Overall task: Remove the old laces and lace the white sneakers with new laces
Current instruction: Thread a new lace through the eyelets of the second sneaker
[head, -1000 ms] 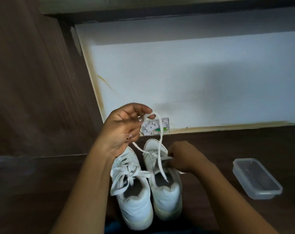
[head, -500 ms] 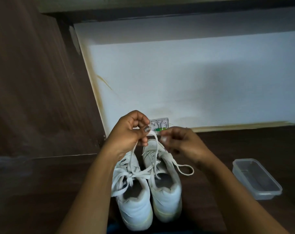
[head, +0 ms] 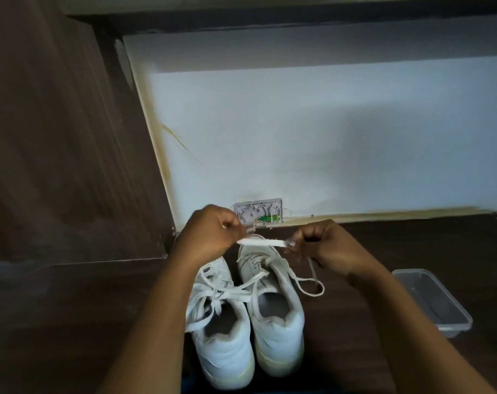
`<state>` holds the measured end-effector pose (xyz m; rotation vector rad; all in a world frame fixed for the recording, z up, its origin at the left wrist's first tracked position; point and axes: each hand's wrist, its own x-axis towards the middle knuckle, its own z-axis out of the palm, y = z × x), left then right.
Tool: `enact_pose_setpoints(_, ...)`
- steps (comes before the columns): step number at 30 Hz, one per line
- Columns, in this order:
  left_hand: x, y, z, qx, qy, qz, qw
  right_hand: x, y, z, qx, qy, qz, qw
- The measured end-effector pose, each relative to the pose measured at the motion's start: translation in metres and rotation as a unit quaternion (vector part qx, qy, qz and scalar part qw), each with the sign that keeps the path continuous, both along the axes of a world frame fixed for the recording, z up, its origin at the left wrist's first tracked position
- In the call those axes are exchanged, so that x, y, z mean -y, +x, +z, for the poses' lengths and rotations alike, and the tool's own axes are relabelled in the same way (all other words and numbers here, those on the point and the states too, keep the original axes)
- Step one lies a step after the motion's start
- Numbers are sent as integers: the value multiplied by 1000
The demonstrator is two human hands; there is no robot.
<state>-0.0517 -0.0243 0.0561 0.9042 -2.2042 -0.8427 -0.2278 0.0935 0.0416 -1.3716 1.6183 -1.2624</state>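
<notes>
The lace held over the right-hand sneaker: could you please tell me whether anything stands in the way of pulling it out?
No outside object does. The left hand and right hand pinch the lace above the right sneaker; it looks still threaded low there, and one strand seems to lie across the left sneaker.

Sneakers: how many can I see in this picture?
2. The left sneaker sits laced on the dark wooden surface. The right sneaker stands beside it, its lace pulled taut between the left hand and right hand. None appears hidden.
</notes>
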Motion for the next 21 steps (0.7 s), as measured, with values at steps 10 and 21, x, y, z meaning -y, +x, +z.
enact_pose_setpoints(10,-12,-15,-9,80,42,-99,991,14,3,-10,8,30,-23,999)
enact_pose_setpoints(21,-12,-33,-32,174,25,-1,984,26,21,-36,-390,117,-83,910)
